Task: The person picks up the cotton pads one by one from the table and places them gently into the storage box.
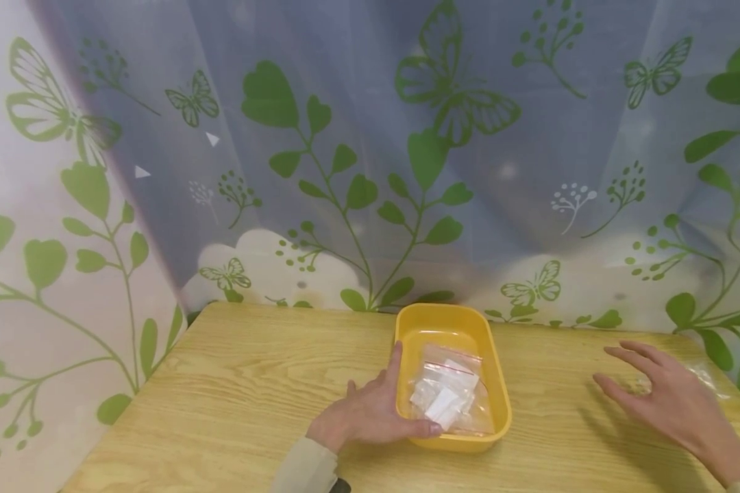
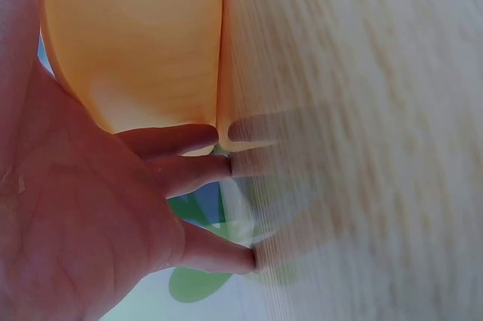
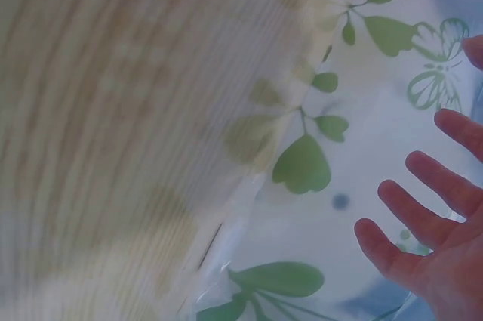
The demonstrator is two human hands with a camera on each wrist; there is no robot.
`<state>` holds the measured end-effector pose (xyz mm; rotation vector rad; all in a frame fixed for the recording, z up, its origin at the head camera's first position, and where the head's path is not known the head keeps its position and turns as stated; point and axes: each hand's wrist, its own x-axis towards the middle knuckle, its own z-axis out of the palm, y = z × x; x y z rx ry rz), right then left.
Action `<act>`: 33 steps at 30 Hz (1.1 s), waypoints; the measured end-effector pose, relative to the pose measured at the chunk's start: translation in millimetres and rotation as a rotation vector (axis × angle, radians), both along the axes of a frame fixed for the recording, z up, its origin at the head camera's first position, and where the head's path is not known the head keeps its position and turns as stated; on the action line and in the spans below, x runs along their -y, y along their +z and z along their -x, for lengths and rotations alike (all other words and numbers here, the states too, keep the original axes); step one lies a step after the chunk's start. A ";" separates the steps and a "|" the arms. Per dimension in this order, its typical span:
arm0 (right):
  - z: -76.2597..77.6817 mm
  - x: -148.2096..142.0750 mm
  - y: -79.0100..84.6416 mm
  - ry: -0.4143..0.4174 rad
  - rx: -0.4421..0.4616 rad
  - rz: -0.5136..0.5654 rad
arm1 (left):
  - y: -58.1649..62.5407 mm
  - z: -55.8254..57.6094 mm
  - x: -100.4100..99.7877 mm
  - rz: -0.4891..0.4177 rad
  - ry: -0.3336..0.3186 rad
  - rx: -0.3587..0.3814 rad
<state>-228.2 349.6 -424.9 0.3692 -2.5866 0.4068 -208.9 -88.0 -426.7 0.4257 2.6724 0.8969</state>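
Note:
A yellow plastic bin (image 1: 499, 383) stands on the wooden table, with several clear zip-seal bags (image 1: 453, 390) inside, some with red seal lines and white pieces. My left hand (image 1: 373, 411) rests against its near left corner, thumb lying over the rim. In the left wrist view the straight, spread fingers (image 2: 189, 174) reach down beside the bin's outer wall (image 2: 136, 41), tips at the tabletop. My right hand (image 1: 672, 397) hovers above the table at the right, fingers spread and holding nothing. Close to it lies some clear plastic (image 1: 706, 380), partly hidden by the hand.
The wood-grain table (image 1: 271, 370) extends to both sides of the bin. Behind it hangs a curtain (image 1: 345, 205) with green leaves and butterflies, reaching down to the table's back edge. A pale patterned sheet (image 1: 49, 329) borders the left side.

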 end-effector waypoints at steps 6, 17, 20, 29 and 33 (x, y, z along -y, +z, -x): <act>1.9 -12.3 -4.7 -0.049 -0.004 -0.016 | -0.8 0.0 0.2 0.008 0.004 0.013; 5.0 -42.3 -11.3 -0.117 0.114 0.059 | -1.9 -0.4 0.7 0.014 -0.003 0.002; 7.6 -49.3 -10.7 -0.152 0.137 0.045 | -1.6 -0.6 0.5 0.017 0.001 0.002; 11.7 -66.2 -14.5 -0.195 0.175 0.069 | -0.7 -1.4 -0.3 0.013 0.000 0.006; 14.2 -73.1 -16.9 -0.220 0.211 0.088 | -1.5 -0.2 -0.1 0.018 0.003 0.003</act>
